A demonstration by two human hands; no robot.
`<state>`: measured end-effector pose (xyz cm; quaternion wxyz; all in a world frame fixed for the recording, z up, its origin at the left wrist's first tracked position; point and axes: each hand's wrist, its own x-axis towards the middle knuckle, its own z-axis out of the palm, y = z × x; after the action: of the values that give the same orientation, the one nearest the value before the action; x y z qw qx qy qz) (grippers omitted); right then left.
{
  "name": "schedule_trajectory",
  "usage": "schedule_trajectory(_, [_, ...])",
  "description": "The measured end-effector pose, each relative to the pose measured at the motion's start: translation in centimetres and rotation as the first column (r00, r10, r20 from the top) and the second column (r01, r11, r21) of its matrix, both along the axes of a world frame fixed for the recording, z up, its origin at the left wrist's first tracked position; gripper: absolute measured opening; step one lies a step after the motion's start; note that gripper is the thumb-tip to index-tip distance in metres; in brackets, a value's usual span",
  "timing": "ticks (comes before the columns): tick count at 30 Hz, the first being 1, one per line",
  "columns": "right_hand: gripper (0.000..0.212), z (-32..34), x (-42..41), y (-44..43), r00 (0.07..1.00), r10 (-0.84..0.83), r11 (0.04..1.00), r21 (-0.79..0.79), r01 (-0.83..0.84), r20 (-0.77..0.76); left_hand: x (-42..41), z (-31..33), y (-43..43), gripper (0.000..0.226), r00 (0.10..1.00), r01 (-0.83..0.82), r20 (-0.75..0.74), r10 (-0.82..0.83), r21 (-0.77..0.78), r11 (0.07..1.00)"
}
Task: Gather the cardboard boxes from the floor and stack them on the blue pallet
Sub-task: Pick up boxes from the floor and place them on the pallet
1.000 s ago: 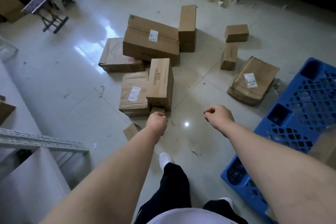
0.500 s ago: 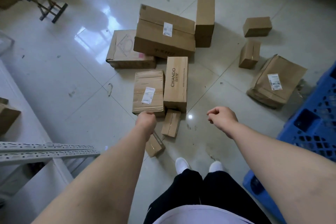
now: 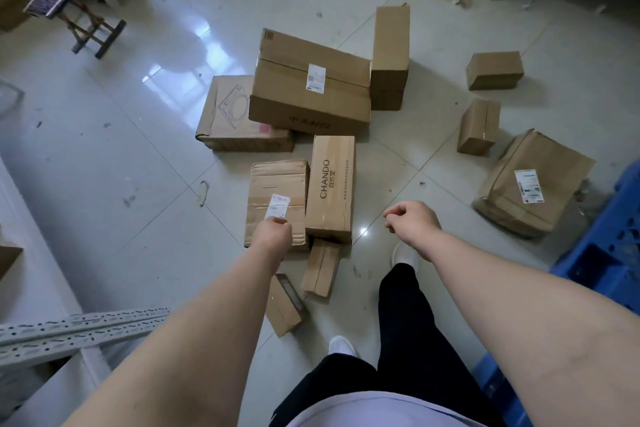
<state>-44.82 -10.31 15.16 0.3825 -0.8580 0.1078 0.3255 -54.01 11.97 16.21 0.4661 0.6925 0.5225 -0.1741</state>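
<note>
- Both bare arms reach forward and down. The left hand is curled into a fist and holds nothing. It is seen over the near edge of a creased labelled box.
- The right hand is also curled and empty, above bare tile just right of the CHANDO box.
- The cardboard boxes lie clustered on the floor ahead. The blue pallet sits at the right edge.
- Open tile stretches left of the cluster. A bare strip separates the cluster from a flattened box near the pallet. A grey metal rail borders the lower left.
</note>
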Motion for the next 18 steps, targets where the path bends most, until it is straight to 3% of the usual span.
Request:
schedule_trajectory(10, [0.023,-5.7,15.5,-1.0,0.987,0.089,0.992,-0.080,-0.100,-0.133,14.9,-4.8,-3.9,0.032,0.994,-0.036,-0.109,0.026,-0.088,0.995])
schedule_trajectory(18, [0.028,-13.6,20.0,2.1,0.954,0.165,0.981,-0.058,-0.185,-0.250,19.8,-12.3,-5.1,0.039,0.959,0.101,-0.256,-0.120,-0.087,0.991])
